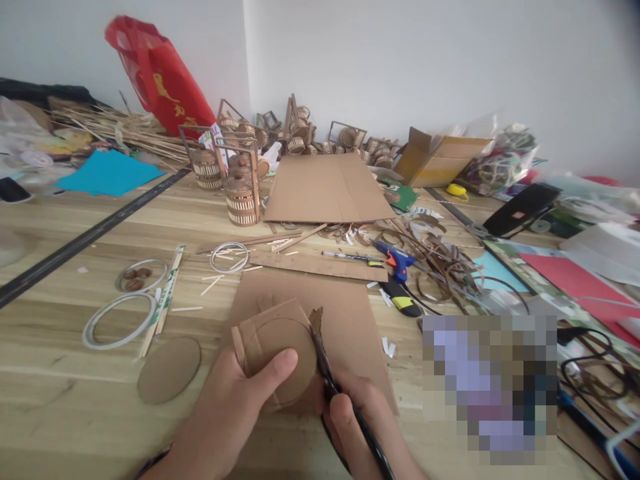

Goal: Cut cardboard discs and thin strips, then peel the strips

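My left hand [240, 393] grips a cardboard piece [280, 347], thumb on top, with a circle outline on it. My right hand [360, 407] is closed round black-handled scissors [327, 380]; their blades are at the right edge of the piece, along the curve. A curled cardboard strip [317, 320] stands up by the blades. Beneath both hands lies a flat cardboard sheet [360, 327]. Left of my left hand, a loose cardboard disc [170, 370] rests on the wooden table [65, 413].
White rings [120, 320] and thin sticks [163, 300] lie left. A blue glue gun [397, 260] and a black-yellow cutter [403, 300] sit to the right among brown strips [445, 260]. Small wooden baskets [243, 197] and a larger cardboard sheet [327, 187] are farther back.
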`<state>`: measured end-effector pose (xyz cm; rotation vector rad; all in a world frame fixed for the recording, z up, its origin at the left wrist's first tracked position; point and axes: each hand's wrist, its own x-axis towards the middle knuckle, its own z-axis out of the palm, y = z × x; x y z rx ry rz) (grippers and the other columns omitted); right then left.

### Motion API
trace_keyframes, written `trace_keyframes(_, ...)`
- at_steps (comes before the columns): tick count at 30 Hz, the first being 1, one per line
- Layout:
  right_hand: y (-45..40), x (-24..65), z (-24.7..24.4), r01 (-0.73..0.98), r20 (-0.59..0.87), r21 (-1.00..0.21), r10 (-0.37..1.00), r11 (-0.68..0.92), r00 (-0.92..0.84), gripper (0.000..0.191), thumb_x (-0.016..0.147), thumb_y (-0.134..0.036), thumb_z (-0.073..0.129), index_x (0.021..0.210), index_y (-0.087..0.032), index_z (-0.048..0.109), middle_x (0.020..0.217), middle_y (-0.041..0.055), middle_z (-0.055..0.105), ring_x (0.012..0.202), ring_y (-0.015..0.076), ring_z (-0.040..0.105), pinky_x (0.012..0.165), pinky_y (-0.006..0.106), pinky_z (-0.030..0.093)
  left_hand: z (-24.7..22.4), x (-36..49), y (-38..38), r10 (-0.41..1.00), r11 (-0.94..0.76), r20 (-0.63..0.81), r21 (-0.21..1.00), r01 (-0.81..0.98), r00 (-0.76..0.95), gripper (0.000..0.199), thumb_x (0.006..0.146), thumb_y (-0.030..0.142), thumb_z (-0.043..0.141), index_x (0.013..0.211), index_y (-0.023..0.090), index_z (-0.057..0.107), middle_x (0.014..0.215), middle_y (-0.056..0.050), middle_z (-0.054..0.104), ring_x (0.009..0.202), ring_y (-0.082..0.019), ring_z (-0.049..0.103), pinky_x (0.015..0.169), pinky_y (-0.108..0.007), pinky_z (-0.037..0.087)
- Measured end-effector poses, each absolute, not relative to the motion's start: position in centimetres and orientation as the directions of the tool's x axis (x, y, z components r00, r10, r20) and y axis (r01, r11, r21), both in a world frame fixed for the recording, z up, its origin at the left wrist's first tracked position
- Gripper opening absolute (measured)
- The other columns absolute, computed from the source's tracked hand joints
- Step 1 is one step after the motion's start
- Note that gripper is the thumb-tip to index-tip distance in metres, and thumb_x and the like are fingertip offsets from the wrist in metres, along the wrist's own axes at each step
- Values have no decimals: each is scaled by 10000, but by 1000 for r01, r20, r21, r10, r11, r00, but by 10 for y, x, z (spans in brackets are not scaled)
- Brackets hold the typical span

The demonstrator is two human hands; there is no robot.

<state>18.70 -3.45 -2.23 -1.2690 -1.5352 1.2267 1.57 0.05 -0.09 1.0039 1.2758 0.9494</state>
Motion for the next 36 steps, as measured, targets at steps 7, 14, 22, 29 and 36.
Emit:
trace_keyframes(7,-33,187,-17,220,13,-973,971,67,-240,638,891,-804,316,691,-209,426,555,-55,326,513,97,285,483,273,184,6,16,3,963,258,-259,966,21,76,439,807,426,716,1207,246,693,1246,-37,717,1223,-264,621,1041,-341,495)
trace_keyframes(14,-32,187,-16,223,26,-972,972,79,-233,634,891,-802,329,681,-209,410,602,-49,329,555,104,286,508,272,195,10,15,5,967,241,-243,970,30,74,446,795,426,720,1199,238,698,1256,-52,712,1220,-283,623,1032,-357,505)
trace_keyframes(22,-31,188,-21,250,7,-967,981,55,-192,698,813,-868,373,654,-195,471,612,-29,372,584,117,338,496,252,233,12,16,5,972,229,-230,973,37,37,474,770,428,728,1199,229,695,1235,-62,722,1196,-295,640,1023,-373,512)
trace_keyframes(29,-28,194,-22,270,-54,-963,974,7,-218,772,724,-929,396,692,-174,556,607,-19,431,573,120,387,491,236,280,16,17,6,970,229,-233,972,56,74,465,762,449,728,1171,227,718,1187,-67,742,1185,-306,646,1003,-377,528)
trace_keyframes(36,-26,195,-17,288,-75,-957,967,-1,-245,731,753,-918,365,664,-199,460,631,-24,370,601,126,335,502,247,257,11,15,6,968,233,-234,972,23,86,455,763,444,741,1159,221,724,1142,-77,758,1098,-302,691,940,-378,563)
